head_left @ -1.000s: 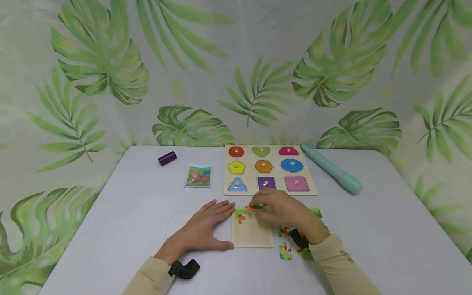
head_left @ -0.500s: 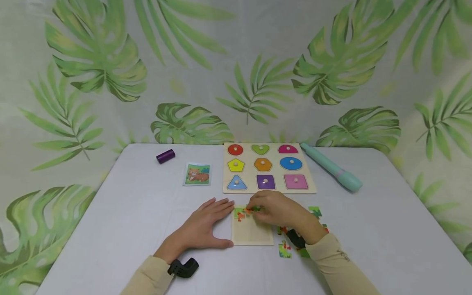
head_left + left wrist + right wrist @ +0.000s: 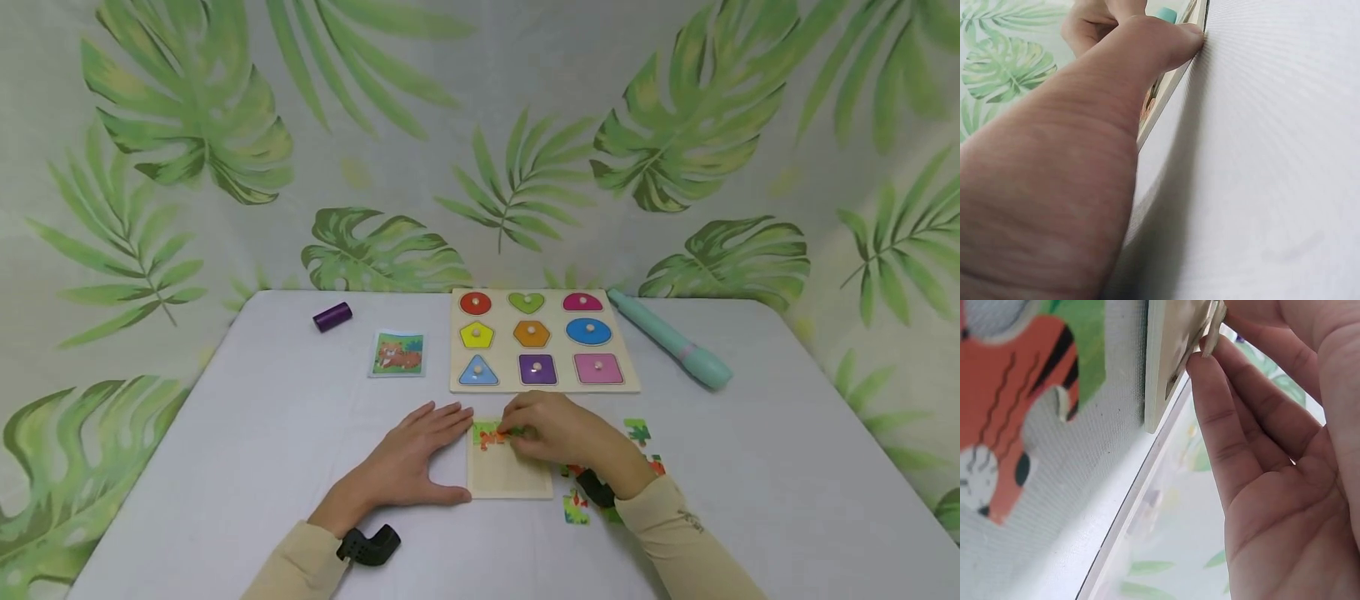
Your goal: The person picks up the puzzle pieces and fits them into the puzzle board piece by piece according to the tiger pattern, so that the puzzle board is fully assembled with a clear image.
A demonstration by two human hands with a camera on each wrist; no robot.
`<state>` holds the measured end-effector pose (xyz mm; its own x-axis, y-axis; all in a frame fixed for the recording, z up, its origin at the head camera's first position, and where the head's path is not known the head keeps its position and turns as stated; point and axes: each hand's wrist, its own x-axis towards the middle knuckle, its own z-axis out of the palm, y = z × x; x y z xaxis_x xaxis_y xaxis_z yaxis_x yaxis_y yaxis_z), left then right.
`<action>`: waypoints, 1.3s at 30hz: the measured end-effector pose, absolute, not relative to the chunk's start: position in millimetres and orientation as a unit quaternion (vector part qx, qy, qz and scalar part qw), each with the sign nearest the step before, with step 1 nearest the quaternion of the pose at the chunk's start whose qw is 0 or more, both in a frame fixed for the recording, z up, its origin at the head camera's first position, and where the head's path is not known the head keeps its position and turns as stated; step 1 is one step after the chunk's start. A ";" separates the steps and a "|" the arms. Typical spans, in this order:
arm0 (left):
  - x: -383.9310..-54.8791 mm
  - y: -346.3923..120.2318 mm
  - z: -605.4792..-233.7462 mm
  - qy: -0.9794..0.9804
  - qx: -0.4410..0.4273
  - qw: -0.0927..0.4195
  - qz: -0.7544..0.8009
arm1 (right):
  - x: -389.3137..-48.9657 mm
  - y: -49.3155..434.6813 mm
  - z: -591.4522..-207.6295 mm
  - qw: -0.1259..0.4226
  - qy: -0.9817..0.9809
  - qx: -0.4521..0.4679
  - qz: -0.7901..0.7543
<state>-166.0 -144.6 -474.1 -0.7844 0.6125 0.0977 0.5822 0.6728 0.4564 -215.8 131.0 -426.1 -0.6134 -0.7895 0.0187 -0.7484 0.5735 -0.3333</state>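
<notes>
In the head view my left hand [image 3: 408, 458] lies spread along the left side of a small wooden puzzle board [image 3: 510, 479], fingertips at its upper left corner and thumb at its lower left corner. A green and orange jigsaw piece [image 3: 482, 433] sits in that upper left corner. My right hand [image 3: 558, 429] is over the board's top edge. Its thumb and fingers pinch another jigsaw piece [image 3: 1212, 337], seen edge-on in the right wrist view, right beside the corner piece; the hand hides most of it from above.
Loose jigsaw pieces [image 3: 577, 508] lie right of the board, partly under my right forearm. Behind are a shape-knob board [image 3: 506, 350], a tiger picture card [image 3: 397, 355], a purple cylinder [image 3: 332, 317] and a mint-green stick [image 3: 667, 337].
My right hand has moved slightly left and lower with its piece, bringing it against the corner piece. My left hand keeps its place at the board, while the whole head view shifts a little.
</notes>
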 end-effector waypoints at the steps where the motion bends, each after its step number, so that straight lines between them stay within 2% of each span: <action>1: -166.4 -144.4 -473.7 0.914 0.327 0.031 0.238 | -216.2 131.5 -426.8 0.063 0.885 -0.435 -0.155; 14: -168.4 -142.8 -472.3 0.917 0.321 0.045 0.230 | -213.2 130.2 -424.2 0.048 0.885 -0.438 -0.150; 39: -166.1 -143.5 -474.6 0.918 0.320 0.043 0.231 | -208.5 127.3 -423.3 0.068 0.889 -0.428 -0.151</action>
